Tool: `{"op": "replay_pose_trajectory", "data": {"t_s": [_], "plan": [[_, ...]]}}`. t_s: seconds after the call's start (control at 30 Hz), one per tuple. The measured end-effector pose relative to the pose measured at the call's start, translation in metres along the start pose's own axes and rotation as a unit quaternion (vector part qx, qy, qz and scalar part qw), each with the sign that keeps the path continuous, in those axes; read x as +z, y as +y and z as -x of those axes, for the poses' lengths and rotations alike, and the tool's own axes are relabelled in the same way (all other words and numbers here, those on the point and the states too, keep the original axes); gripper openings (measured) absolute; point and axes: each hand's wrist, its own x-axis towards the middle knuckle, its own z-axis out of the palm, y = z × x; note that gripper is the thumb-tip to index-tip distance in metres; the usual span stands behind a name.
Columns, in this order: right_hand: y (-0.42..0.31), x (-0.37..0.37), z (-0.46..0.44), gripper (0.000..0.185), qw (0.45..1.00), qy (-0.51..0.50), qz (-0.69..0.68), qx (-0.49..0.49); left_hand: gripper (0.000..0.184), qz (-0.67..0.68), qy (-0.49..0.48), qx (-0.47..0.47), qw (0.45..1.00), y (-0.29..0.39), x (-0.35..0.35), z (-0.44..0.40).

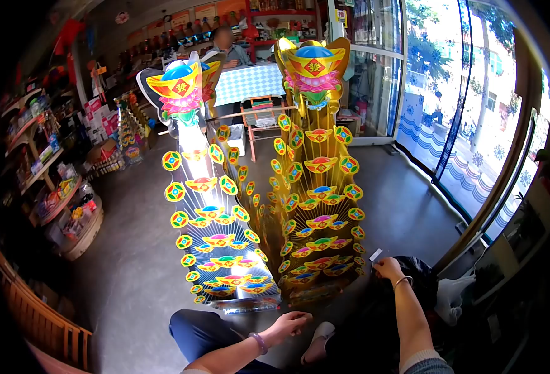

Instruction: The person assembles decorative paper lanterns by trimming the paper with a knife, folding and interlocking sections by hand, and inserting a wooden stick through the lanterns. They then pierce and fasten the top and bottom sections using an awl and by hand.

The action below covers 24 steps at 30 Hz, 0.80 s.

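My right hand [389,269] pinches a small white strip [376,254] that sticks up past the fingertips, above a dark bag-like heap [415,268]. Low in the middle, my left hand [290,325] is closed, fingers pressed together over my knee. Anything inside it is too small to make out. In front of me stand two tall shiny foil decorations, a silver-looking left one [216,240] and a gold right one [322,230]. Rows of printed ingots and round coins cover both. Each is topped by a large ingot shape over a pink lotus.
A wooden rack [262,118] stands behind the decorations, near a table with a checked cloth [250,84] where a person [228,53] sits. Stocked shelves [44,162] line the left, above a wooden bench [38,318]. Glass doors [449,124] are at right, with a white plastic bag [454,296] nearer me.
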Motion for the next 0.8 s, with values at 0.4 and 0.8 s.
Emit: {"op": "replay_pose_trajectory", "data": {"t_s": [0.4,0.8], "plan": [[0.0049,0.0035,-0.0043,0.025,1.000,0.010,0.009,-0.010,0.042,0.003,0.004,-0.010,1.000,-0.0007,-0.0004,-0.0012],[0.0081,0.0029,-0.0058,0.025,1.000,0.001,-0.005,-0.011,0.042,0.005,0.007,-0.018,1.000,-0.0013,0.0005,-0.0012]]}}
